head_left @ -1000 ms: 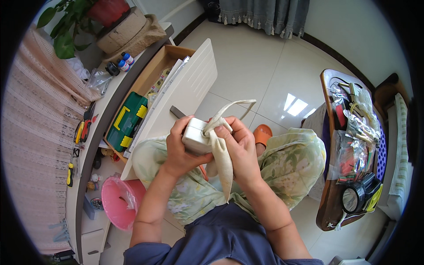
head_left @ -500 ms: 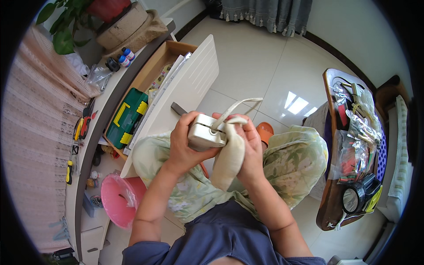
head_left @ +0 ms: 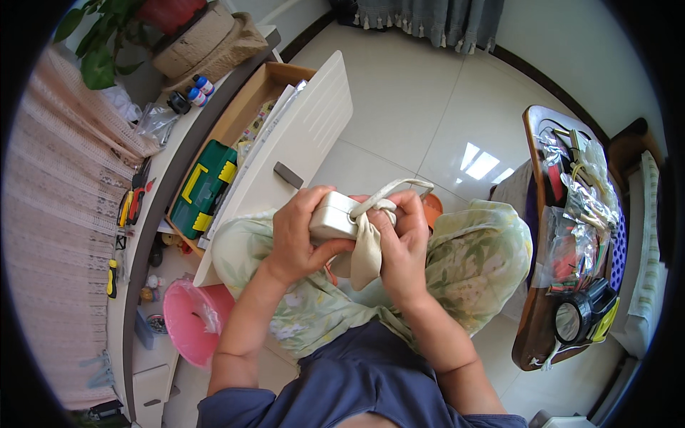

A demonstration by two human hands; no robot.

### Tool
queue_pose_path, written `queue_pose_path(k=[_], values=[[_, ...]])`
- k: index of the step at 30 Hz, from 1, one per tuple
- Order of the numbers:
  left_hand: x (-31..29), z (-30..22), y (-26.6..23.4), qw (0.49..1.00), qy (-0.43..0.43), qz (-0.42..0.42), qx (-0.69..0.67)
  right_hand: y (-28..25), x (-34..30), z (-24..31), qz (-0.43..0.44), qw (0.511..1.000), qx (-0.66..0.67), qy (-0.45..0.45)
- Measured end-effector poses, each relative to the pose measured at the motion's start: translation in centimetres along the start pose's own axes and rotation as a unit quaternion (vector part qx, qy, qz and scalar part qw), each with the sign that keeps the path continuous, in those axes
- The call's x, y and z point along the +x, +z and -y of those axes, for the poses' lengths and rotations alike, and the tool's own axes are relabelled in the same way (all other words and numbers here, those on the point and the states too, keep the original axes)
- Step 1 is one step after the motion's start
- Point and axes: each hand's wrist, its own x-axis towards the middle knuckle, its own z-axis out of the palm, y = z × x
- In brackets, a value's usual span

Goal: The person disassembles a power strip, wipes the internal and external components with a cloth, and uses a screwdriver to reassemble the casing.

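Note:
A white plastic block, perhaps the end of a power strip, is gripped by my left hand, fingers and thumb around its side. A thick off-white cord leaves its end and loops to the right. My right hand is closed on a cream cloth, pinching it round the cord close to the block. The loose part of the cloth hangs down between my hands. The far end of the cord is hidden behind my right hand.
On the left, an open drawer holds a green toolbox. Pliers and a screwdriver lie on the cabinet top. Below stands a pink bin. At right, a small table carries plastic bags and a black flashlight.
My right hand has shifted its grip and bunched the cloth up around the cord by the block. Less cloth hangs down now. My left hand still holds the block, which has turned slightly.

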Motion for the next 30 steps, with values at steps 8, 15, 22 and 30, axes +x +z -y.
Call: queue_pose_path(k=[8,15,22,30], values=[[-0.2,0.4,-0.4,0.999,-0.01,0.025,-0.018,-2.4,1.4,1.1,0.132,0.983,0.009,0.125],[-0.4,0.5,0.2,0.996,-0.006,-0.08,0.029,-1.6,1.0,1.4,0.015,0.967,0.198,0.157],[-0.6,1.1,1.5,0.989,0.038,-0.125,0.07,1.2,-0.3,-1.0,0.093,0.991,-0.061,-0.072],[-0.4,0.6,1.4,0.977,0.093,-0.151,0.117,1.4,-0.2,-1.1,0.078,0.992,0.019,-0.096]])
